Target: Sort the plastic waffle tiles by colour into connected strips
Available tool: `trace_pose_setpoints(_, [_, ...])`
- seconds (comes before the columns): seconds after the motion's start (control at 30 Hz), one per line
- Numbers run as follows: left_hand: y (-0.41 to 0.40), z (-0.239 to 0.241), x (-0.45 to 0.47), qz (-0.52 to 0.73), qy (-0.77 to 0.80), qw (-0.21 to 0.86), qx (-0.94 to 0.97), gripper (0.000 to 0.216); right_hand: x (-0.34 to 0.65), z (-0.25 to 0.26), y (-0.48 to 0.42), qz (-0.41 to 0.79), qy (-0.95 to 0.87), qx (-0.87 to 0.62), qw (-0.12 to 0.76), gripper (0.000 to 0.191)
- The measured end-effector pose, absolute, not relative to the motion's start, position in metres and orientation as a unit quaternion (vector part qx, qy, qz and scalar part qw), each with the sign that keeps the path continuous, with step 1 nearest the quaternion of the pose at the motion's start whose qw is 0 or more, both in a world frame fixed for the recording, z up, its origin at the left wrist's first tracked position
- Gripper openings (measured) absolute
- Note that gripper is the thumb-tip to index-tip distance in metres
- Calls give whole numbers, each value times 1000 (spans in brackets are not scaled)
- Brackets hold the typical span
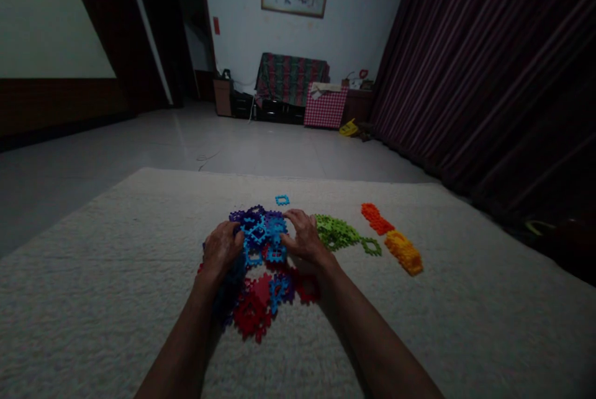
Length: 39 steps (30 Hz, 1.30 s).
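Red pieces (254, 313) lie nearest, just before the blue cluster (261, 231) on the rug (93, 300). The left hand (222, 251) curls at its left edge, grip unclear. The right hand (305, 237) rests spread-fingered on its right. A green pile (336, 233) sits beside it and a blue ring (282, 200) lies beyond.

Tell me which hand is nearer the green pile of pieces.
Right. The right hand sits just beside the green pile, on its left; the left hand lies farther left, beyond the blue pieces.
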<state>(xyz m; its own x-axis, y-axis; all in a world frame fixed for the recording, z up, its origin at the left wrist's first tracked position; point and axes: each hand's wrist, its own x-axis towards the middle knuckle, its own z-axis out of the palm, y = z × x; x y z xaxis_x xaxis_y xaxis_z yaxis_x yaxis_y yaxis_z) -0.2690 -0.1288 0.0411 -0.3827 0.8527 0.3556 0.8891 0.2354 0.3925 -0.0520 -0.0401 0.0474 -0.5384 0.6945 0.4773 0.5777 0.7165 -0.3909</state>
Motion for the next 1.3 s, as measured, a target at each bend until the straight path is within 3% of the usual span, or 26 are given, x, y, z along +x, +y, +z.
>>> trace_pose_setpoints(0.2, [-123, 33, -239, -329, -713, 54, -617, 28, -1, 26, -34, 48, -817, -406, 406, 38])
trace_pose_setpoints(0.43, [-105, 8, -150, -371, -599, 19, -709, 33, 91, -2, -16, -44, -701, -579, 413, 33])
trace_pose_setpoints(0.6, [-74, -1, -101, -375, -615, -46, -692, 48, 102, -17, -18, -23, -646, -656, 389, 37])
trace_pose_setpoints(0.8, [-52, 8, -85, -321, -670, -98, -662, 66, 97, -19, -11, 26, -669, -638, 381, 47])
trace_pose_setpoints(1.03, [-58, 7, -80, -288, -681, -107, -665, 62, 97, -13, 18, 130, -632, -571, 508, 49])
trace_pose_setpoints(1.3, [-64, 9, -77, -234, -699, -69, -673, 60, 90, -8, 52, 188, -750, -500, 390, 43])
